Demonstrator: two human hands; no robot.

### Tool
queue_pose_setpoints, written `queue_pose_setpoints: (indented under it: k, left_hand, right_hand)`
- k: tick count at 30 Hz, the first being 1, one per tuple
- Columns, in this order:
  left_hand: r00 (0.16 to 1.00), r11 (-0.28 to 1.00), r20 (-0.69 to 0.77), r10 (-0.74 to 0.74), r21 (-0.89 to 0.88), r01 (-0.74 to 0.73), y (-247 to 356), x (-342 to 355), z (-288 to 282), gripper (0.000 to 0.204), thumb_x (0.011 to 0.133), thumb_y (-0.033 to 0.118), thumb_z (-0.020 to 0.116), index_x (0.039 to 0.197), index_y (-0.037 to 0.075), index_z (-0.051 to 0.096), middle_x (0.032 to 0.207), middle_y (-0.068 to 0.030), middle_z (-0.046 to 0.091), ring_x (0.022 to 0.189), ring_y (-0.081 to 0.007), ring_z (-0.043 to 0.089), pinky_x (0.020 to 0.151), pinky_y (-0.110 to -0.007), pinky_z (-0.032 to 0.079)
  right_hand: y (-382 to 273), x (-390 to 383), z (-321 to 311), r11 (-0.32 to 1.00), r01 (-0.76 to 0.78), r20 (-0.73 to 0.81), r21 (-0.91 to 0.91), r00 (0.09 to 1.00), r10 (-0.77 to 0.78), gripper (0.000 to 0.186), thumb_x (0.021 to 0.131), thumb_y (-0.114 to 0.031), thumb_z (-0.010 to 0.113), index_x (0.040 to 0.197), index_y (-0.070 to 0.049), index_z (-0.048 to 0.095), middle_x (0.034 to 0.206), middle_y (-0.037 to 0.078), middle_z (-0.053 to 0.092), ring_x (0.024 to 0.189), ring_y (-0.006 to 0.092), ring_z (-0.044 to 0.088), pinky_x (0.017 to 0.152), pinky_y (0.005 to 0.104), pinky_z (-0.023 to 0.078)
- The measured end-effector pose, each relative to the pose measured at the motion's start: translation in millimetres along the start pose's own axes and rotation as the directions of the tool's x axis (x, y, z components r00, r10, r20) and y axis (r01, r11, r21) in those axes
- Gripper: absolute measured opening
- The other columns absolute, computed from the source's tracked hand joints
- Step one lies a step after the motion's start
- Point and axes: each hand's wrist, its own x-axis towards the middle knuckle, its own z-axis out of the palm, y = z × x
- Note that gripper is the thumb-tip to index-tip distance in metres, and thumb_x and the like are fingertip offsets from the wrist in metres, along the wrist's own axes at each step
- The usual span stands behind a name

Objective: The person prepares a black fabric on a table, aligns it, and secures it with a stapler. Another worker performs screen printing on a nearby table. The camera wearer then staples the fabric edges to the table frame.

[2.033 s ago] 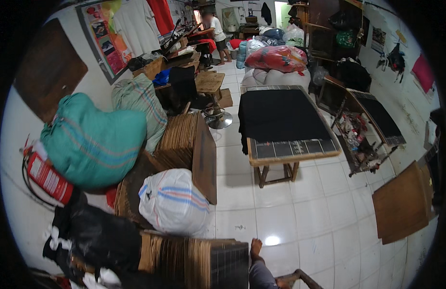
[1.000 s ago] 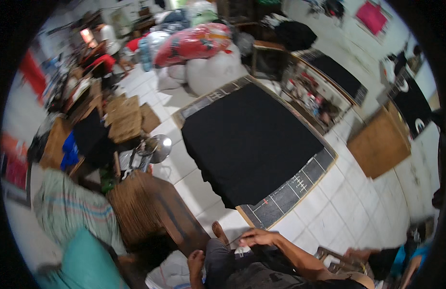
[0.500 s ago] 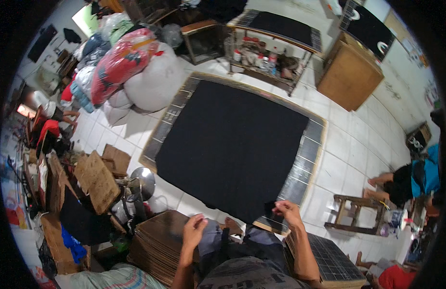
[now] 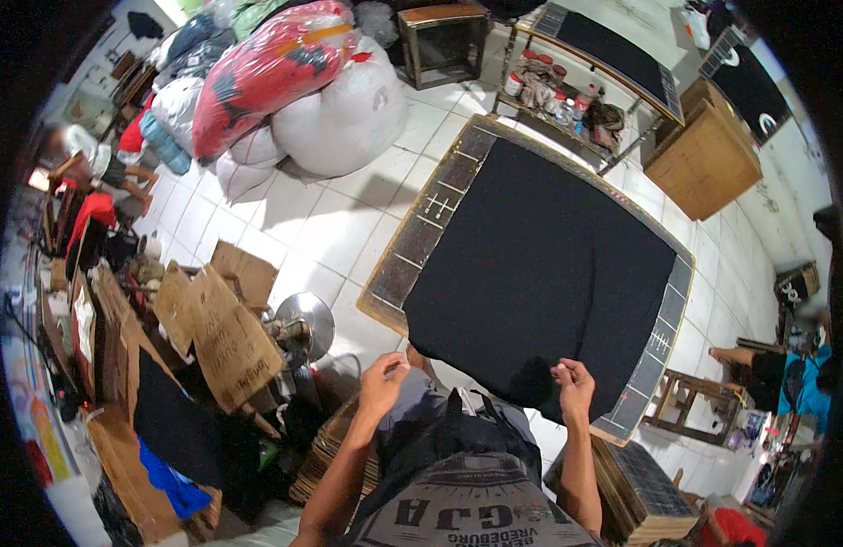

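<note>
A wide black cloth (image 4: 531, 264) lies over a large dark board (image 4: 426, 214) with a light rim and white marks along its sides. A ridge runs down the cloth's right part towards my right hand (image 4: 576, 390). That hand hovers over the near part of the cloth, its fingers bent together and its shadow falling beside it. Whether anything is pinched there is too small to make out. My left hand (image 4: 382, 383) hangs in front of my leg, left of the cloth's near edge. Its fingers are loosely bent, with nothing visible in them.
Cardboard-coloured boards (image 4: 226, 342) and a round metal lamp or fan (image 4: 305, 326) stand at left. Stuffed plastic bags (image 4: 344, 123) are piled beyond. A stack of boards (image 4: 627, 497) and a wooden stool (image 4: 686, 406) are at right, a shelf table (image 4: 595, 91) far off. People sit at both sides.
The view has swung left, so the board and cloth sit farther right in it. My right hand has come from the cloth's near right corner to over the cloth, where a ridge now shows.
</note>
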Motion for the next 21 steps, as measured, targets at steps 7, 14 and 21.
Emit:
queue_pose_setpoints:
  k: [7, 14, 21]
  left_hand:
    - [0.995, 0.997, 0.075, 0.071, 0.004, -0.072, 8.8, 62.1, -40.2, 0.025, 0.092, 0.007, 0.069, 0.115, -0.002, 0.067, 0.104, -0.0089, 0.071, 0.094, -0.0158, 0.067, 0.087, -0.030, 0.052]
    - [0.931, 0.985, 0.350, 0.105, 0.091, -0.145, 33.0, 75.5, 11.3, 0.029, 0.093, 0.012, 0.071, 0.118, -0.002, 0.067, 0.109, -0.0134, 0.073, 0.100, -0.0180, 0.068, 0.090, -0.031, 0.052]
    - [0.786, 0.911, 0.594, 0.172, 0.207, -0.356, 62.1, 46.6, 124.1, 0.020, 0.088, 0.019, 0.073, 0.101, 0.003, 0.074, 0.097, -0.0140, 0.074, 0.086, -0.0251, 0.073, 0.077, -0.035, 0.055]
  right_hand:
    - [-14.0, -21.6, 40.6, 0.983, 0.031, -0.057, -0.182, 0.997, -0.042, 0.026, 0.092, -0.018, 0.071, 0.108, 0.001, 0.072, 0.102, 0.014, 0.075, 0.092, 0.0206, 0.070, 0.084, 0.0332, 0.054]
    - [19.2, -55.5, 20.8, 0.982, -0.074, -0.258, -0.171, 0.966, 0.028, 0.023, 0.090, -0.013, 0.070, 0.108, 0.003, 0.072, 0.094, 0.012, 0.075, 0.089, 0.0174, 0.069, 0.081, 0.0307, 0.053]
    - [63.5, -70.9, -17.4, 0.984, -0.169, -0.384, -0.051, 0.913, 0.137, 0.022, 0.089, -0.012, 0.071, 0.105, 0.002, 0.072, 0.094, 0.013, 0.075, 0.088, 0.0193, 0.069, 0.081, 0.0332, 0.053]
